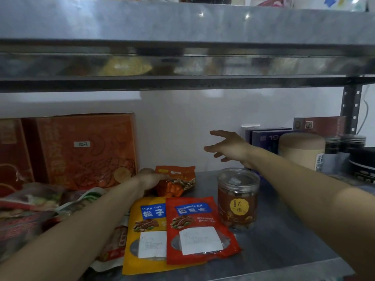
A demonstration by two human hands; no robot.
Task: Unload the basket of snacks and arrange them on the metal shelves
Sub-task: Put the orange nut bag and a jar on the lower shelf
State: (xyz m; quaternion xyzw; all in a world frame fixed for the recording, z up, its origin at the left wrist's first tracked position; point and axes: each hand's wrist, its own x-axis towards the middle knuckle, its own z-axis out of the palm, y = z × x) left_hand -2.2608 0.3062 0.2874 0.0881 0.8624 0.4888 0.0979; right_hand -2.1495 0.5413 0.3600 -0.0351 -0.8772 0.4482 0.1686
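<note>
Front edge: yellow pouch [146, 230] and red pouch [194, 226] flat, side by side, red lapping over yellow, bottoms close to the lip of the shelf [284, 230].
Beside the red pouch: clear jar [238, 197], upright, lid on, just to its right.
Left hand [151, 178]: on the orange packet [178, 179] behind the pouches; fingers over its left end, curl hidden, so grip cannot be told.
Right hand [229, 148]: in the air towards the back wall, fingers spread apart, holding nothing.
Left end: heap of bags [30, 205]; orange box [85, 151] upright at the back.
Right end: beige canister [300, 151] and dark boxes [263, 136], crowded.
Basket: out of sight.
Step, as judged: settling the orange packet into place; unloading well under way.
Next move, as judged: let go of the packet, draw both arms out level.
Room: bare metal between jar and canister; little headroom under the upper shelf [182, 25]; left forearm over heap and pouches, so risk of dragging them off the lip.
</note>
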